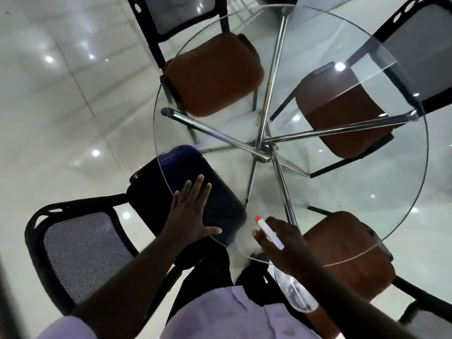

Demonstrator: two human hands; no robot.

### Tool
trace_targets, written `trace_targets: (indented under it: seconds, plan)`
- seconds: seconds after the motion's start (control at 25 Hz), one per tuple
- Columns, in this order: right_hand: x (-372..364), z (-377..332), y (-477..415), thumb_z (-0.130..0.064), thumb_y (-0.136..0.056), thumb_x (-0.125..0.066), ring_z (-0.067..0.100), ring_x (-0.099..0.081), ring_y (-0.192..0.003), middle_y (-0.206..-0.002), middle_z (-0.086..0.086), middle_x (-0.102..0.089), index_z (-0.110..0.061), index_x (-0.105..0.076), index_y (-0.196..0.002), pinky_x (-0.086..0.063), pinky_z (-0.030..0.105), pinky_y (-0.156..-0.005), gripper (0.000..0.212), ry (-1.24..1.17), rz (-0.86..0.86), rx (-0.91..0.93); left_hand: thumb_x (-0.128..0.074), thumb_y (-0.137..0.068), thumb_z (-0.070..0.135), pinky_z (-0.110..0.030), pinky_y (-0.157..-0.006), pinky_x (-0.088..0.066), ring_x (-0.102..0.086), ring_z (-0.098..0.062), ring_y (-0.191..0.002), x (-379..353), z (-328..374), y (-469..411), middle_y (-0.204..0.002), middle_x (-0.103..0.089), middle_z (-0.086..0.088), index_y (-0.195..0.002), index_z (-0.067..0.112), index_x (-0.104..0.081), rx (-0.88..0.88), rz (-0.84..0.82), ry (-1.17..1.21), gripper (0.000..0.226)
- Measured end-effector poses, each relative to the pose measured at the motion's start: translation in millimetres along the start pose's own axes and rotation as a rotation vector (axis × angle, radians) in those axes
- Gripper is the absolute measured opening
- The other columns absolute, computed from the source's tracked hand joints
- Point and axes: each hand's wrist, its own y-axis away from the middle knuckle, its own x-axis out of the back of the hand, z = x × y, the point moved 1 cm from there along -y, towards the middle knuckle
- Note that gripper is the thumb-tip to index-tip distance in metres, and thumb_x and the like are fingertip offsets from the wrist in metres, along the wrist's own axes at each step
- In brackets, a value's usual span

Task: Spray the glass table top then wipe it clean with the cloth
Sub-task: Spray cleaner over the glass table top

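A round clear glass table top [354, 182] rests on crossed chrome legs [263, 148]. Fine droplets speckle the glass left of the hub. My right hand [283, 243] grips a spray bottle [270, 231] with a white head and red nozzle, aimed over the near rim; its clear body [293, 289] hangs below my wrist. My left hand [190, 214] lies flat, fingers spread, on the near left edge of the glass, holding nothing. No cloth is in view.
Several chairs ring the table: brown seats [212, 77] at the back, another [342, 111] on the right, one [347, 255] near right, and a black mesh-backed chair [80, 253] at my left. Glossy white floor tiles [49, 118] lie around.
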Motion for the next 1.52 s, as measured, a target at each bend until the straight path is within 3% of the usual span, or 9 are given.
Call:
trace_targets:
  seconds: [0.2,0.32,0.44,0.56,0.76,1.0,1.16,1.32,1.52]
  plan:
    - [48,50,42,-0.034,-0.101,-0.071,0.004,-0.067,-0.059,-0.069,0.001,-0.074,-0.008,-0.077,-0.1,-0.052,0.025,-0.061,0.027,-0.146,0.227,-0.312,-0.061,-0.067,0.086,-0.063,-0.124,-0.015,-0.002,-0.032,-0.162,-25,45,9,-0.176,0.009,0.003,-0.166,0.028,-0.016,-0.198,0.016,-0.076,0.123]
    - [74,54,29,-0.058,-0.099,-0.061,0.021,-0.075,-0.095,-0.105,0.004,-0.08,-0.026,-0.077,-0.119,-0.061,0.044,-0.094,0.042,-0.156,0.185,-0.385,-0.07,-0.069,0.072,-0.065,-0.121,-0.029,-0.02,-0.034,-0.16,-33,67,15,-0.176,-0.005,-0.001,-0.163,0.023,-0.027,-0.295,-0.009,-0.13,0.115]
    - [81,35,-4,-0.048,-0.095,-0.061,0.032,-0.069,-0.065,-0.069,0.005,-0.066,-0.018,-0.062,-0.077,-0.058,0.045,-0.066,0.034,-0.111,0.274,-0.162,-0.069,-0.078,0.06,-0.062,-0.121,-0.032,-0.018,-0.032,-0.16,-38,81,20,-0.176,-0.006,0.001,-0.162,0.023,-0.03,-0.299,-0.057,-0.138,0.1]
    - [82,13,-38,-0.023,-0.099,-0.073,0.025,-0.057,-0.052,-0.055,-0.008,-0.046,-0.027,-0.041,-0.066,-0.036,0.03,-0.06,0.046,-0.019,0.327,0.015,-0.07,-0.084,0.051,-0.062,-0.119,-0.035,-0.02,-0.031,-0.16,-40,84,28,-0.175,-0.011,0.0,-0.16,0.02,-0.037,-0.238,-0.073,-0.129,0.088]
    - [87,7,-43,-0.029,-0.1,-0.072,0.021,-0.06,-0.06,-0.065,-0.005,-0.06,-0.03,-0.045,-0.069,-0.045,0.032,-0.064,0.042,-0.076,0.387,0.003,-0.063,-0.092,0.046,-0.052,-0.124,-0.03,-0.016,-0.025,-0.161,-35,76,30,-0.176,-0.009,0.0,-0.163,0.02,-0.029,-0.218,-0.103,-0.135,0.083]
    - [77,82,62,-0.033,-0.101,-0.071,0.028,-0.063,-0.06,-0.062,0.002,-0.057,-0.005,-0.068,-0.086,-0.055,0.049,-0.066,0.032,-0.18,0.438,-0.279,-0.068,-0.071,0.044,-0.057,-0.097,-0.057,-0.057,-0.035,-0.138,-51,95,44,-0.159,-0.049,-0.013,-0.141,0.009,-0.062,-0.327,-0.097,-0.162,0.078]
    - [63,112,132,-0.021,-0.099,-0.076,0.002,-0.059,-0.053,-0.054,-0.019,-0.06,-0.026,-0.062,-0.069,-0.043,0.029,-0.059,0.034,-0.239,0.382,-0.477,-0.077,-0.071,0.042,-0.061,-0.103,-0.053,-0.053,-0.034,-0.143,-71,125,62,-0.163,-0.043,-0.011,-0.146,0.011,-0.057,-0.373,-0.047,-0.204,0.083]
    - [44,130,172,-0.019,-0.09,-0.076,0.013,-0.063,-0.056,-0.065,-0.003,-0.07,-0.015,-0.07,-0.076,-0.045,0.04,-0.056,0.016,-0.202,0.316,-0.332,-0.08,-0.076,0.043,-0.06,-0.106,-0.05,-0.046,-0.035,-0.147,-77,137,60,-0.167,-0.037,-0.012,-0.15,0.01,-0.05,-0.352,-0.057,-0.21,0.086]
    - [29,130,162,-0.038,-0.091,-0.065,0.026,-0.052,-0.049,-0.055,0.005,-0.051,-0.013,-0.053,-0.071,-0.045,0.048,-0.05,0.035,-0.188,0.227,-0.175,-0.087,-0.069,0.046,-0.056,-0.099,-0.056,-0.055,-0.038,-0.139,-64,148,38,-0.159,-0.047,-0.017,-0.146,0.007,-0.052,-0.403,-0.088,-0.262,0.093]
